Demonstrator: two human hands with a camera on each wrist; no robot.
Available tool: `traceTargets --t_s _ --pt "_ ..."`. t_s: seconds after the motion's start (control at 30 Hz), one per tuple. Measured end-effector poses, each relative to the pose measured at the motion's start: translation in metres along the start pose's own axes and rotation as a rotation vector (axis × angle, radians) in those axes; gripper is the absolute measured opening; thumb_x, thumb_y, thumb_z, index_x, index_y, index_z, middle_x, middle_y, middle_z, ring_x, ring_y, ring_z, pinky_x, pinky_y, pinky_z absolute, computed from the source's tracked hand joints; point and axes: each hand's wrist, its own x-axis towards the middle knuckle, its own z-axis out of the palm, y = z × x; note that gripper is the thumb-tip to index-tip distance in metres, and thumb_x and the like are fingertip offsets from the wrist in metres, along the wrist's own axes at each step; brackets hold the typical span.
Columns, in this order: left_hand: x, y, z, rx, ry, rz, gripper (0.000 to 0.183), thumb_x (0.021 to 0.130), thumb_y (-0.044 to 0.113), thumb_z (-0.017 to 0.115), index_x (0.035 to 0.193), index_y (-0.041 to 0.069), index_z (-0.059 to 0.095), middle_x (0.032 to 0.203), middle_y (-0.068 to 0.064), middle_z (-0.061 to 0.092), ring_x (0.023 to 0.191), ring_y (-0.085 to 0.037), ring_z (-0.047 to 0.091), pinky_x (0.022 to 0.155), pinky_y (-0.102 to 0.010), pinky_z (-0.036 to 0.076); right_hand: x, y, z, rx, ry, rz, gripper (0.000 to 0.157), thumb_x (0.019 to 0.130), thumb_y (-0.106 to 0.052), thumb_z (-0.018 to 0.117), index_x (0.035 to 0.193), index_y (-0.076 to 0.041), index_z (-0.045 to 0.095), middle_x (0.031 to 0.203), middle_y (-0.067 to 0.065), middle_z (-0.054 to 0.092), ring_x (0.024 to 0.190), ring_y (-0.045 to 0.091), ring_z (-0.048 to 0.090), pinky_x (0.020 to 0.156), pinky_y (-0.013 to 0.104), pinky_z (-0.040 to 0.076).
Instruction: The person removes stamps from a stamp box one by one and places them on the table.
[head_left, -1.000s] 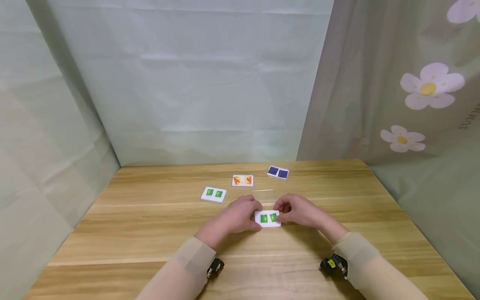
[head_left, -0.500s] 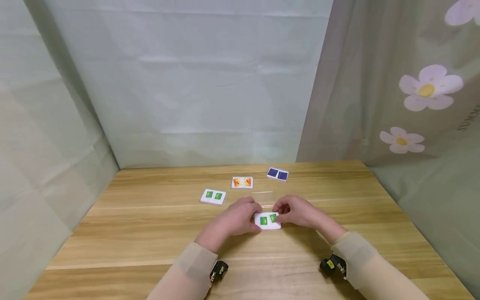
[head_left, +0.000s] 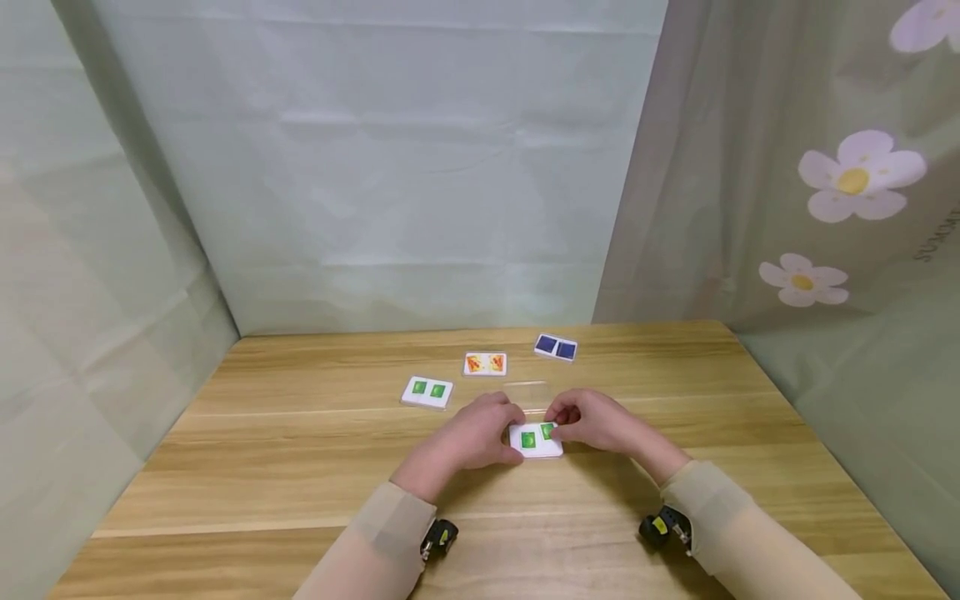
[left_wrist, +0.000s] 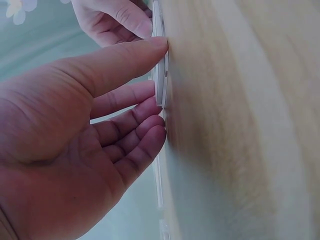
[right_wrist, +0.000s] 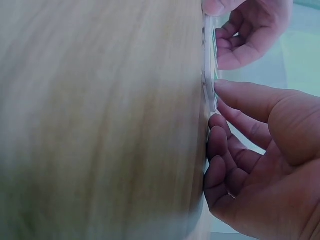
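In the head view a flat white case (head_left: 537, 452) lies on the wooden table with two green squares on it. The left square (head_left: 528, 440) lies level; the right square (head_left: 547, 431) sits tilted and further back, near the far edge. My left hand (head_left: 476, 429) grips the case's left end, thumb (left_wrist: 159, 45) at the near edge and fingers at the far side. My right hand (head_left: 596, 422) is at the far right corner and pinches the right square, thumb (right_wrist: 227, 86) on its face. A clear plastic panel (head_left: 527, 396) lies just behind the case.
Farther back on the table (head_left: 300, 467) lie a similar case with two green squares (head_left: 427, 392), one with orange pictures (head_left: 485, 364), and one with dark blue squares (head_left: 556, 347). Fabric curtains (head_left: 420, 167) hang behind and at both sides.
The right green square has shifted slightly away from me, toward the case's far edge, along with my right thumb. My left hand keeps its grip, and the other cases lie as before.
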Motion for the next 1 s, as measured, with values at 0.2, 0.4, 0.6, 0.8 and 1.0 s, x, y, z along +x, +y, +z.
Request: traceTargets --t_s 0.2,0.4,0.6,0.8,1.0 --pt "0.003 0.000 0.002 -0.010 -0.002 -0.002 0.050 0.089 0.027 0.097 0.131 0.007 0.077 0.121 -0.004 0.068 0.105 -0.017 0.059 0.100 -0.036 0.054 0.002 0.003 0.000 -0.003 0.017 0.027 0.011 0.096 -0.006 0.084 0.105 -0.009 0.078 0.092 -0.002 0.068 0.087 0.016 0.059 0.082 0.035 0.050" --pt "0.003 0.000 0.002 -0.009 0.003 0.000 0.050 0.089 0.027 0.097 0.130 0.007 0.077 0.121 -0.004 0.068 0.105 -0.018 0.058 0.100 -0.035 0.054 0.004 0.005 0.000 0.002 0.041 0.038 0.012 0.095 -0.007 0.086 0.103 -0.009 0.077 0.091 -0.002 0.068 0.086 0.016 0.060 0.081 0.036 0.050" --pt "0.004 0.000 0.001 -0.010 0.001 -0.001 0.050 0.089 0.027 0.097 0.130 0.007 0.077 0.120 -0.004 0.068 0.104 -0.017 0.057 0.099 -0.034 0.054 0.005 0.007 0.002 0.039 0.069 0.036 0.014 0.094 -0.006 0.087 0.099 -0.010 0.074 0.091 -0.001 0.069 0.086 0.017 0.061 0.081 0.036 0.051" --pt "0.004 0.001 0.001 -0.017 -0.003 -0.009 0.050 0.088 0.027 0.097 0.130 0.008 0.077 0.119 -0.003 0.067 0.103 -0.017 0.057 0.098 -0.034 0.054 0.003 0.009 0.003 0.064 0.086 0.011 0.010 0.099 -0.006 0.081 0.097 -0.012 0.073 0.093 -0.001 0.069 0.088 0.017 0.061 0.082 0.034 0.051" --pt "0.005 0.001 0.001 -0.023 0.001 -0.012 0.051 0.088 0.027 0.097 0.130 0.008 0.077 0.119 -0.003 0.067 0.103 -0.016 0.057 0.098 -0.035 0.054 0.000 0.011 -0.003 0.095 0.093 0.010 0.007 0.102 -0.006 0.078 0.100 -0.011 0.074 0.095 -0.001 0.070 0.091 0.018 0.062 0.084 0.036 0.052"
